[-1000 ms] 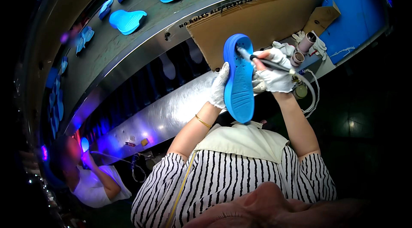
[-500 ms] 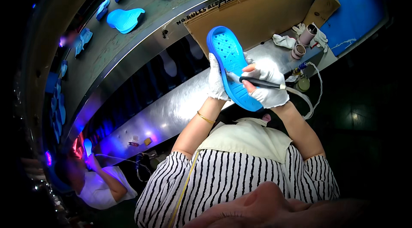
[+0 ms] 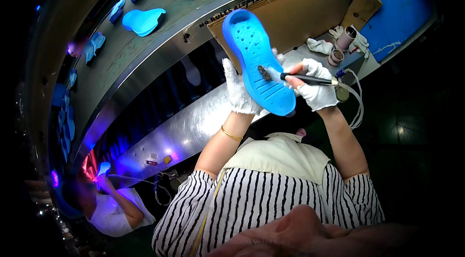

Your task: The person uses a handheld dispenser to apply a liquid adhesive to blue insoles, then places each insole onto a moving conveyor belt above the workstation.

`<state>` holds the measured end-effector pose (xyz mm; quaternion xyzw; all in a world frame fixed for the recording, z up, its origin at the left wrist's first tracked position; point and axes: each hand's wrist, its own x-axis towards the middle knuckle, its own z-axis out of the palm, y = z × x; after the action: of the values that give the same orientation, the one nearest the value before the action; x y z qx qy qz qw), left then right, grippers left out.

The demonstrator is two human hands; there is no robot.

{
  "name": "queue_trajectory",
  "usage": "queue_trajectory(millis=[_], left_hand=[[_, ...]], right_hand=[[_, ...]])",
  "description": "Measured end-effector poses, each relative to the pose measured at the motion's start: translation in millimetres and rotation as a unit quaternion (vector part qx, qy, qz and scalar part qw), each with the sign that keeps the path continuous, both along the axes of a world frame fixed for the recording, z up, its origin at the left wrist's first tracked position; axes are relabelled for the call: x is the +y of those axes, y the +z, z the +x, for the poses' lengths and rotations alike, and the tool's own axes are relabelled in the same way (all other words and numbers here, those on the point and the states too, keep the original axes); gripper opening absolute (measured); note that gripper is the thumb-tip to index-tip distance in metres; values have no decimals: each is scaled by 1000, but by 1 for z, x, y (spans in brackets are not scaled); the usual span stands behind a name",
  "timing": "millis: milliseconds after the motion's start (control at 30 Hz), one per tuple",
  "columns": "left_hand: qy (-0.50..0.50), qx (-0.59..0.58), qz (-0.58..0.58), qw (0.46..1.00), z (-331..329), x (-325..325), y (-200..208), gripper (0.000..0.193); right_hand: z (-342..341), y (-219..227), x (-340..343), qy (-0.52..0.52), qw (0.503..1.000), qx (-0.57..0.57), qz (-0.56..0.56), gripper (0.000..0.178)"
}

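Observation:
A bright blue shoe sole (image 3: 271, 93), with small holes at its heel end and grooves across the front, is held up slanted in front of me. My left hand (image 3: 238, 93), in a white glove, grips it from below and the left side, with fingertips showing behind its far edge. In my gloved right hand (image 3: 319, 87), bare fingertips pinch a black-handled brush (image 3: 301, 79) with a pale tube running from its rear end. The dark bristles rest against the middle of the sole's inner face.
A curved conveyor belt (image 3: 169, 12) carries several blue soles (image 3: 144, 21) beyond a metal ledge (image 3: 167, 133). A cardboard sheet (image 3: 295, 20) leans behind the sole. At right are loose white gloves (image 3: 320, 46), pinkish cylinders (image 3: 346, 39) and a white hose (image 3: 359, 104). A co-worker (image 3: 114, 208) sits at lower left.
The sole has risen and tipped, showing more of its grooved front. My right hand has moved right with the brush, whose dark bristles now show on the sole. Belt soles shifted slightly right.

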<state>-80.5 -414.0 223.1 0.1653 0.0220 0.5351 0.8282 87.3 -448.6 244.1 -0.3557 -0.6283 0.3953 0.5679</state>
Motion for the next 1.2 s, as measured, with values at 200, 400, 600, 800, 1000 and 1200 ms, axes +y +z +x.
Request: queue_trajectory(millis=[200,400,600,800,1000,1200], left_hand=[[-10,81,63,995,-2,-3,-4,86],[-13,54,84,995,-8,10,-6,87],[24,75,102,992,-1,9,1,90],[9,35,108,994,-4,6,7,83],[-27,58,105,992,-8,12,11,85],[-55,88,102,989,-12,17,16,89]], right_hand=[[-17,-13,-5,25,993,108,39,14],[-13,-23,-18,57,994,87,-17,12],[-27,-20,-29,45,996,46,67,10],[-12,-22,-25,82,983,131,-97,9],[-5,-23,-24,117,993,-10,33,13],[-2,-25,-23,103,994,-13,31,10]])
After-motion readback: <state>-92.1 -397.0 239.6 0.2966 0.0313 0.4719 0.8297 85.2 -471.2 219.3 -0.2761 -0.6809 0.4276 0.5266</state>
